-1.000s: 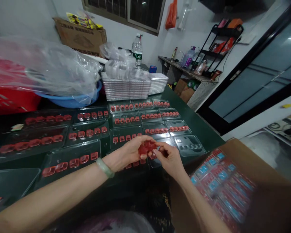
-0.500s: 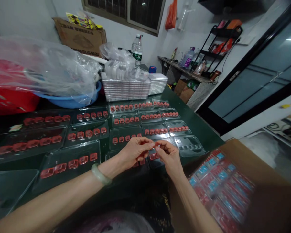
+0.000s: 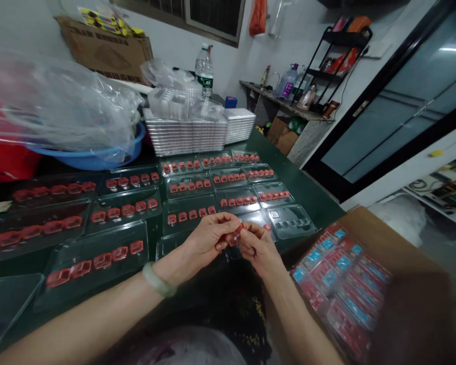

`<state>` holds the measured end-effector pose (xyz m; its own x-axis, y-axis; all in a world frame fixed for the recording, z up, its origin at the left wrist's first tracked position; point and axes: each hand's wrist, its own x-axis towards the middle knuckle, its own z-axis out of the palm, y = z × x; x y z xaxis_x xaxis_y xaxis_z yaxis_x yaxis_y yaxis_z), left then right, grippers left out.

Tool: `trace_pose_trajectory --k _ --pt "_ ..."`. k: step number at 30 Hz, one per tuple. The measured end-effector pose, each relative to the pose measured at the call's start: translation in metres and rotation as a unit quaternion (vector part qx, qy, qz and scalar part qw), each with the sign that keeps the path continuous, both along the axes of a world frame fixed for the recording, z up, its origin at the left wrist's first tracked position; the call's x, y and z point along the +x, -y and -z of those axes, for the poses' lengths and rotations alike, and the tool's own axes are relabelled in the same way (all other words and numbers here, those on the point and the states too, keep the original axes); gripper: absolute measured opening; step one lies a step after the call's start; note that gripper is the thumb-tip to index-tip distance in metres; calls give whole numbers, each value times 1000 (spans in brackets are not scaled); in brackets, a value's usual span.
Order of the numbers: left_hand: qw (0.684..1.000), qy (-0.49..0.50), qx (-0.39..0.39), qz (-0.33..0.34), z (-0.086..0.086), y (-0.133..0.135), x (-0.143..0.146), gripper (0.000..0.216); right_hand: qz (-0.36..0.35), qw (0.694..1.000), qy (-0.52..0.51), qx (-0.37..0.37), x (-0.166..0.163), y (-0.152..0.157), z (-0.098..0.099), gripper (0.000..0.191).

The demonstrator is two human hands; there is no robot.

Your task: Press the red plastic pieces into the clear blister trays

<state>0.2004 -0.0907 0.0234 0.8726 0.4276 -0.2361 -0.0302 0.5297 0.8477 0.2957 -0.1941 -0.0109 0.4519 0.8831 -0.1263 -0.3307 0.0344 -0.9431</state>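
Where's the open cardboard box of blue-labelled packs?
Head view, lower right: the open box sits beside the green table, right of the right hand.

Dark green table [image 3: 303, 191]. Rows of clear plastic trays [image 3: 190, 205] left to right across it, stacked trays [image 3: 190, 136] far centre, blue basin [image 3: 89, 159] far left, red basket [image 3: 3, 161] left of basin.

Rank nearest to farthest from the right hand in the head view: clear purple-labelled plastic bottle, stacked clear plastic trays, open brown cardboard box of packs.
1. Open brown cardboard box, right of the right hand.
2. Stacked clear plastic trays, toward the table's back.
3. Clear purple-labelled plastic bottle, on the counter beyond.
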Motion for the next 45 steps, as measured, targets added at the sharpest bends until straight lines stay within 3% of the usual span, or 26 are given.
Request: trace_pose_trajectory --k 4,7,12,17,21,24,26,30,34,45 --pt "996 -55 65 -10 6 3 5 23 120 971 208 2 -2 4 4 26" --pt "996 -61 59 -1 14 6 9 23 128 946 299 3 -3 12 6 20" --pt "992 -101 -38 58 24 17 17 20 145 907 394 -14 -2 34 7 16" --pt "980 -107 -121 119 24 30 25 17 102 886 450 -30 1 59 -2 14" --pt "983 -94 -111 114 19 31 31 19 144 862 482 -72 34 71 -5 14" --pt "989 -83 -82 91 16 25 31 20 227 809 527 -125 82 70 3 19" --pt "990 -82 -78 89 15 18 29 18 219 787 554 -158 112 66 13 22" --pt "990 -86 -67 91 14 7 24 15 168 782 575 -172 142 57 30 21" --pt "990 -84 -69 89 15 4 24 17 132 769 598 -183 144 51 34 18" --pt "987 -45 -109 113 17 4 28 23 1 737 658 -157 141 49 21 18"
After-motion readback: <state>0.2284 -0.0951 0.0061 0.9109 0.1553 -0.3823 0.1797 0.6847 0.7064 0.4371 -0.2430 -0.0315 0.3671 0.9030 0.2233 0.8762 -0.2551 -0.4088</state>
